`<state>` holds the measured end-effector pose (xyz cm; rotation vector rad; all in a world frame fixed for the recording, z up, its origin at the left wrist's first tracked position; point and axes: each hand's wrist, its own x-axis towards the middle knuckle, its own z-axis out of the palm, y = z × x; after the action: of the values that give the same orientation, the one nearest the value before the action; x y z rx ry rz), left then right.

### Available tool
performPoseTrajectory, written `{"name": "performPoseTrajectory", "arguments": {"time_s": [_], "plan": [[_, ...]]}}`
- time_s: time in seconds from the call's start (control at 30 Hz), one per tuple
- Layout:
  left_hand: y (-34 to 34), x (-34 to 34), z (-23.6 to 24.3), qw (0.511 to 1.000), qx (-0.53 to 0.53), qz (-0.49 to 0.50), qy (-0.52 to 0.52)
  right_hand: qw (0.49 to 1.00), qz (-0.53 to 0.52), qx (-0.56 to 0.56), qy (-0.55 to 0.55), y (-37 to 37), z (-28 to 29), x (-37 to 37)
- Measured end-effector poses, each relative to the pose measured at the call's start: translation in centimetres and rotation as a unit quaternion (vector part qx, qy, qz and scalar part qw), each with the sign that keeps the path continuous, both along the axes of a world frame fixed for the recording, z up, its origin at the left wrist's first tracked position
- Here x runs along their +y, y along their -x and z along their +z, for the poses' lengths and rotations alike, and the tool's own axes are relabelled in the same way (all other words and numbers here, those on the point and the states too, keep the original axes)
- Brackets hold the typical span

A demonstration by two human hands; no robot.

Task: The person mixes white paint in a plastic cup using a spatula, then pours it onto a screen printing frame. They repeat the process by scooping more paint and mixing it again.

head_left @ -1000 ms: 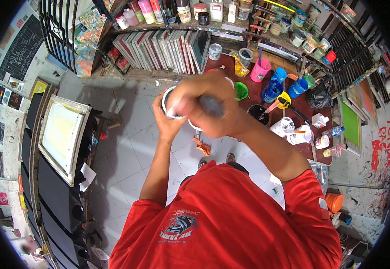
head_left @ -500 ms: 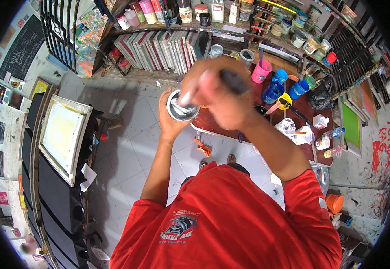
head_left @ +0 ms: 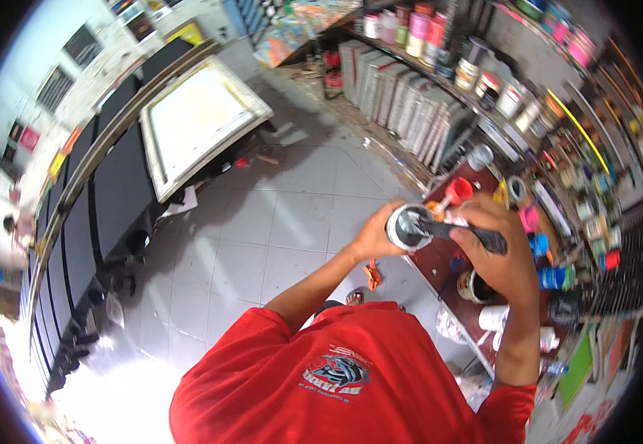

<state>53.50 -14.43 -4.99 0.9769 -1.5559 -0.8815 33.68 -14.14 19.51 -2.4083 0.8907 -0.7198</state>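
Note:
In front of me, my left hand (head_left: 375, 235) is wrapped round the side of a round tub (head_left: 394, 238) with a pale rim and a grey, paint-like inside. My right hand (head_left: 500, 248) grips a tool with a thick black handle (head_left: 490, 239). Its dark shaft (head_left: 440, 228) reaches over the tub's rim, and the end lies in the opening, so I cannot make out its kind. A red cup-shaped thing (head_left: 459, 190) shows just beyond my right fingers; I cannot tell whether they touch it.
A dark red table (head_left: 428, 268) at right holds a pink cup (head_left: 530, 220), a blue container (head_left: 552, 278) and a white tub (head_left: 493, 318). Framed screens (head_left: 403, 89) stand below a shelf of bottles. Left, a framed screen (head_left: 207, 122) rests over black boards (head_left: 125, 177). An orange scrap (head_left: 371, 274) lies on the floor.
My view has swung, and tub and hands now appear farther right and lower. The right hand, blurred above the tub before, is now beside it, with the tool slanting into the opening.

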Motion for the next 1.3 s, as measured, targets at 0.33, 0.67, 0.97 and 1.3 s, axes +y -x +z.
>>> {"name": "performPoseTrajectory", "arguments": {"time_s": [0.33, 0.67, 0.97, 1.3], "plan": [[-6.7, 7.3, -2.8, 0.985, -0.039, 0.164, -0.031, 0.956, 0.095, -0.062, -0.272, -2.5, -3.4, -3.5], [-10.1, 12.6, -1.5, 0.957, -0.025, 0.280, -0.067, 0.915, 0.359, 0.043, -0.179, -9.0, 0.8, -3.7], [-15.3, 15.6, -0.9, 0.911, -0.050, 0.407, -0.036, 0.893, 0.407, -0.034, -0.188, -16.9, -0.2, -3.6], [-31.9, 11.3, -0.7, 0.902, 0.024, 0.425, 0.077, 0.930, 0.244, -0.106, -0.253, -33.8, 2.2, -2.7]]}}
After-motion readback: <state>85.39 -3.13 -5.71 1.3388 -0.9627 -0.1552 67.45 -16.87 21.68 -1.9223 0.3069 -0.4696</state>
